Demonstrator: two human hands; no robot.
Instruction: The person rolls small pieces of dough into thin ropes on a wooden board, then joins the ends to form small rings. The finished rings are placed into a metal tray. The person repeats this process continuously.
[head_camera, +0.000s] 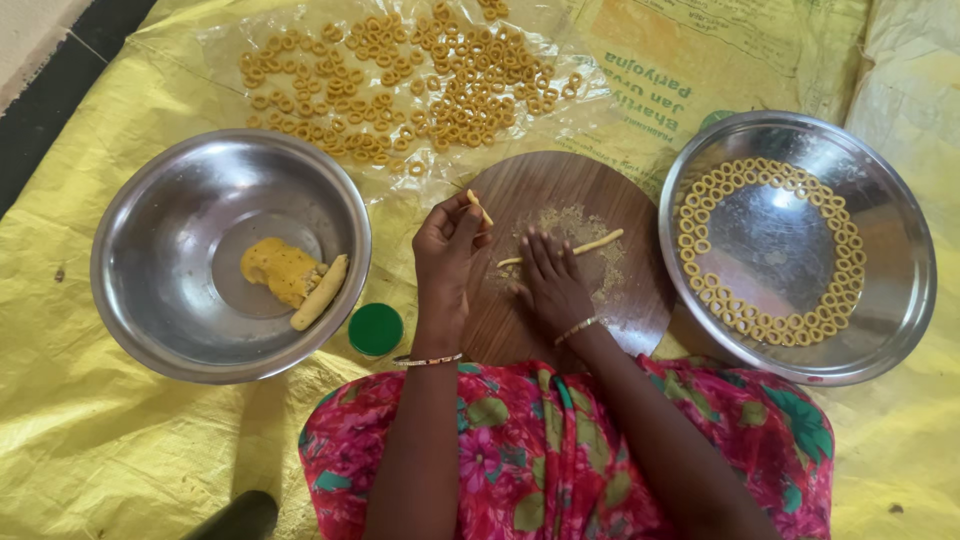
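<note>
Head view looks straight down, and I see the round wooden board (570, 250) at the middle of the yellow sheet (120, 440) spread on the floor. The left hand (447, 250) is raised just above the board's left edge, its fingers closed around a short piece of dough strip (480, 208) pinched at the fingertips. The right hand (553, 280) lies flat and open on the board, fingers spread, pressing on a thin dough rope (590, 243) that runs out from under the fingers toward the board's right half. Crumbs dust the board's centre.

The large steel bowl (160, 300) sits near the board's left edge, holding a lump of yellow dough (285, 270) and a rolled log beside it. A small green lid (376, 329) lies in the gap between bowl and board. The steel plate (900, 270) almost touches the board's right edge, with dough rings (770, 330) lined along its inner rim. Beyond the board's far edge a clear plastic sheet (230, 40) carries many loose rings (400, 90). Open room remains on the board's far half and on the sheet's near left corner.
</note>
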